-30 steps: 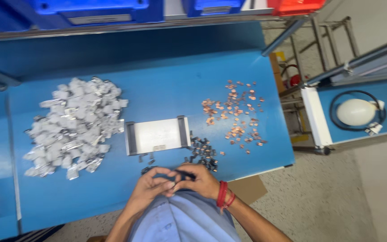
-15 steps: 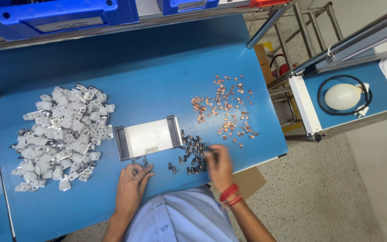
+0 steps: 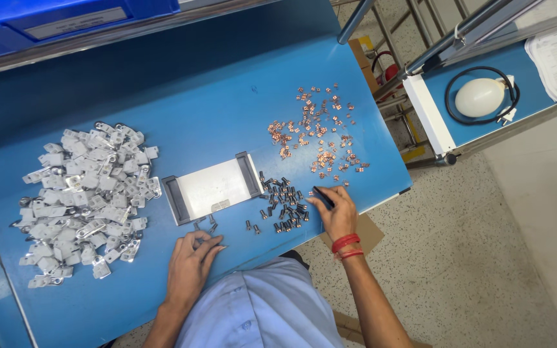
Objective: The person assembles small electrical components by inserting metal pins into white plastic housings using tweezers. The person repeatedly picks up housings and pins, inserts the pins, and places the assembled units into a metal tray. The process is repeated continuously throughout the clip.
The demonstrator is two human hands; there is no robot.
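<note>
Three loose piles share the blue worktable (image 3: 214,96) I am looking down on. At nine o'clock lies a broad heap of silvery stamped metal plates (image 3: 82,196); at one o'clock a thin scatter of small copper-coloured pieces (image 3: 317,138); and just right of centre, a cluster of small dark screws (image 3: 282,206). Between the plates and the screws sits a flat metal fixture tray (image 3: 214,188) with dark end blocks, slightly tilted. Beyond the table edge at two o'clock I see a side cart (image 3: 485,77) carrying a white rubber bulb (image 3: 479,96) ringed by a black cable, and a metal rack frame (image 3: 433,45) rises between the cart and the table. A blue bin (image 3: 66,19) hangs at eleven o'clock.

My right hand (image 3: 336,212), with red bands at the wrist, reaches up from five o'clock; its fingertips pinch a small dark part at the right edge of the screw cluster. My left hand (image 3: 191,267) rests palm down at six o'clock, fingers loosely curled, touching a couple of small metal bits (image 3: 209,224) lying just below the tray; I cannot tell whether it grips any. Nothing blocks either hand.
</note>
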